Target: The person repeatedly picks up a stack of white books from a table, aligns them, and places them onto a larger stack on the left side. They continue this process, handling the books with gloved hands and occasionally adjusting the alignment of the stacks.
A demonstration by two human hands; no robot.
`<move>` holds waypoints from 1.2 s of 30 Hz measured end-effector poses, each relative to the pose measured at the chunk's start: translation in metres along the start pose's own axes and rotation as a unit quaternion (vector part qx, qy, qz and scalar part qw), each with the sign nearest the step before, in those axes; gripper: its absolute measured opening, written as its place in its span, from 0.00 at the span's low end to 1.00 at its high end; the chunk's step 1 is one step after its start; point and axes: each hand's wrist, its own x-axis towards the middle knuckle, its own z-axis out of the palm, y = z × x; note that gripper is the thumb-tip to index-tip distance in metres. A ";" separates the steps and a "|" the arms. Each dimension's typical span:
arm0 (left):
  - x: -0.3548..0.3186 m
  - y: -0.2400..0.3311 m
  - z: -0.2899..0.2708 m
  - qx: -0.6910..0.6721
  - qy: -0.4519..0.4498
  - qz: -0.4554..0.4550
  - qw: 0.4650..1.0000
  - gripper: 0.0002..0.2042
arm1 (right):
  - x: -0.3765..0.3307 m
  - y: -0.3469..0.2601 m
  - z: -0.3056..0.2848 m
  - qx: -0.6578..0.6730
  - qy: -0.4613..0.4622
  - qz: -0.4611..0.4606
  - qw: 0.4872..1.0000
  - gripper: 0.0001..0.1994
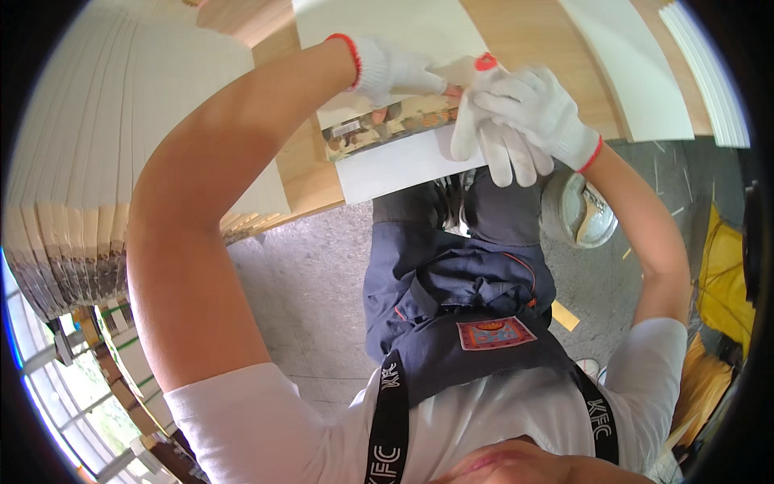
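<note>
A white knitted glove with a red cuff covers my left hand (395,71). Some fingertips show bare through it, and they grip a flat camouflage-patterned package (348,143) with a barcode label. My right hand (538,113), gloved the same way, has its fingers folded over a loose white glove (509,155). That glove's fingers hang toward me, and its red cuff points away, close to the package's right end. Beneath the package and partly under the loose glove lies a white board (387,168) at the table's near edge.
Tall stacks of pale sheets (72,129) stand on the left. More white sheets (633,68) lie on the wooden table (310,184) at the right. A round pale bucket (576,211) sits on the floor by my legs, and a yellow bag (720,282) is at the far right.
</note>
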 end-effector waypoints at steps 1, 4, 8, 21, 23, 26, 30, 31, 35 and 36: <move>0.003 -0.002 0.002 -0.033 0.017 -0.037 0.999 0.38 | 0.003 -0.001 0.007 0.014 0.011 -0.014 1.000 0.18; 0.021 -0.002 0.014 -0.140 0.024 -0.131 0.981 0.39 | 0.049 -0.042 0.032 0.054 0.037 -0.051 0.997 0.13; 0.035 0.003 -0.002 -0.259 -0.041 -0.202 0.944 0.43 | 0.134 -0.126 0.066 0.153 -0.094 -0.017 0.984 0.10; 0.001 0.015 -0.024 -0.250 -0.046 -0.149 0.956 0.33 | 0.117 -0.098 0.062 0.211 -0.078 0.027 0.974 0.12; 0.012 0.021 -0.023 -0.382 -0.048 -0.244 0.890 0.33 | 0.163 -0.135 0.072 0.250 -0.189 0.109 0.943 0.13; 0.004 -0.007 0.015 -0.201 0.034 -0.068 0.977 0.40 | 0.158 -0.142 0.081 0.118 -0.076 -0.014 0.990 0.12; 0.019 0.002 0.002 -0.025 -0.015 -0.115 0.993 0.57 | 0.092 -0.067 0.047 0.155 -0.041 -0.091 0.983 0.15; 0.018 0.002 0.004 0.043 -0.043 -0.093 0.994 0.61 | 0.056 -0.041 0.042 0.131 0.061 -0.072 0.987 0.16; 0.004 0.017 -0.014 0.042 -0.010 -0.024 0.999 0.59 | -0.027 0.032 -0.002 -0.010 0.037 -0.017 0.999 0.11; 0.002 0.018 -0.015 0.039 -0.002 -0.011 0.999 0.58 | -0.038 0.045 -0.009 -0.043 0.005 0.006 0.999 0.10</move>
